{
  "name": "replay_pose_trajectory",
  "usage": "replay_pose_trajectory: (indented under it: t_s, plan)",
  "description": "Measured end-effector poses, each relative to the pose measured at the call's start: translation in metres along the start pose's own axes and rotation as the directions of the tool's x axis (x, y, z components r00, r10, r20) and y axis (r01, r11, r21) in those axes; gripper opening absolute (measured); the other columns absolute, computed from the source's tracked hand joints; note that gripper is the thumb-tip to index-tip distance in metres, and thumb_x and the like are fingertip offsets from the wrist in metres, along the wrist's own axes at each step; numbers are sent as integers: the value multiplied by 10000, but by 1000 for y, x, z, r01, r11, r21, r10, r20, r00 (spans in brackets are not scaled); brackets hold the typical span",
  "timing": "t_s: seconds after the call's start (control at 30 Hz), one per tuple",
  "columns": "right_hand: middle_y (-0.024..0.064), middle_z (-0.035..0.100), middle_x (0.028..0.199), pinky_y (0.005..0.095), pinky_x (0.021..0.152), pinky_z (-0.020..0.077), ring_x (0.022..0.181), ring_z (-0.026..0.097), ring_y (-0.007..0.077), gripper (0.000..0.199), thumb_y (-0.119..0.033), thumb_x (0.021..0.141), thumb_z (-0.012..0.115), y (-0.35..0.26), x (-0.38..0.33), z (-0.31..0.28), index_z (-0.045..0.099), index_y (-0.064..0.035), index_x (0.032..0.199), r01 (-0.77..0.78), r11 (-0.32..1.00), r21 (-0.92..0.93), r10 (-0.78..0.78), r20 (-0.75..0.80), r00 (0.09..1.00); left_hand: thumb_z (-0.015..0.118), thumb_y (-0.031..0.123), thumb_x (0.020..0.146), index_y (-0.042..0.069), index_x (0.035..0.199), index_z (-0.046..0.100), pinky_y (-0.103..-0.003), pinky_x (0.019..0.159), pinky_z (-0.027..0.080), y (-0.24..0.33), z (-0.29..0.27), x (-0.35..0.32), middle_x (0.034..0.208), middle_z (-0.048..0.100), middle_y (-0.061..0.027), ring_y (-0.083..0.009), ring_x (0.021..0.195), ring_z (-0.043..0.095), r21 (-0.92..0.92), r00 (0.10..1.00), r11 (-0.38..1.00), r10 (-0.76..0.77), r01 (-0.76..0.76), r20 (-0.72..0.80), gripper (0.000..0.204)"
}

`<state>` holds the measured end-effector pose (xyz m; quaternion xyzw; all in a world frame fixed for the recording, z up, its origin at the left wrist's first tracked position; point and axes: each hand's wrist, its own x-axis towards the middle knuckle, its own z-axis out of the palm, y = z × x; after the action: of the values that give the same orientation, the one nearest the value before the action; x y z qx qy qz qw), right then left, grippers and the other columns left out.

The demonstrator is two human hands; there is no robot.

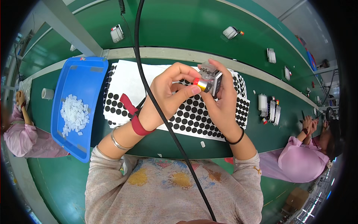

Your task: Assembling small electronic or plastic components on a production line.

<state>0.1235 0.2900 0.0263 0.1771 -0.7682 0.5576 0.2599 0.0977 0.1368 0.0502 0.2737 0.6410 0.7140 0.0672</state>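
Note:
Above the sheets in front of me, my left hand pinches a small cylinder with a red end and silver, yellow and black bands, which looks like a battery. My right hand is closed around a small device with a clear plastic case and a black side. The cylinder's inner end meets the device; whether it sits inside cannot be seen. Under both hands lie white sheets with rows of round black stickers. A red wrist strap circles my left wrist.
A blue tray with a pile of small white pieces stands at left, beside a white roll. Several white devices lie at right. More devices rest on the green surface beyond. A black cable hangs across my view. Co-workers in pink sit on both sides.

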Motion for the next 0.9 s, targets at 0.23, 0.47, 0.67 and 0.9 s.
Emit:
replay_pose_trajectory:
  t_s: [0.23, 0.47, 0.67, 0.9]
  plan:
    - [146, 538, 1088, 275, 775, 467, 920, 570, 172, 551, 29, 767, 564, -9, -2, 8, 343, -39, 1267, -121, 957, 265, 114, 41, 993, 620, 38, 763, -12, 975, 558, -263, 769, 428, 4, -3, -1, 941, 568, -81, -147, 893, 534, 292, 987, 945, 162, -150, -18, 227]
    - [165, 454, 1192, 318, 917, 381, 1075, 478, 202, 515, -60, 848, 515, -13, -3, 8, 263, -13, 1295, -115, 883, 456, 65, 123, 990, 648, 102, 719, 47, 873, 604, -272, 657, 409, -1, 2, -1, 806, 593, -51, -176, 778, 522, 278, 952, 935, 267, -219, -150, 169]
    - [156, 483, 1147, 320, 901, 384, 1032, 498, 202, 455, -156, 886, 477, -4, -5, 9, 287, 6, 1267, -30, 929, 369, -13, 113, 994, 676, 150, 713, 43, 830, 582, -261, 635, 395, -4, -2, 0, 798, 597, -46, -157, 761, 518, 295, 973, 942, 199, -158, -115, 185]
    - [153, 502, 1112, 318, 887, 393, 992, 512, 190, 434, -202, 902, 457, -3, -7, 12, 306, 19, 1243, -62, 912, 406, 21, 105, 994, 717, 185, 680, 66, 780, 589, -286, 658, 417, -4, 5, 2, 779, 593, -52, -177, 798, 546, 38, 956, 995, 96, -88, -276, 202]
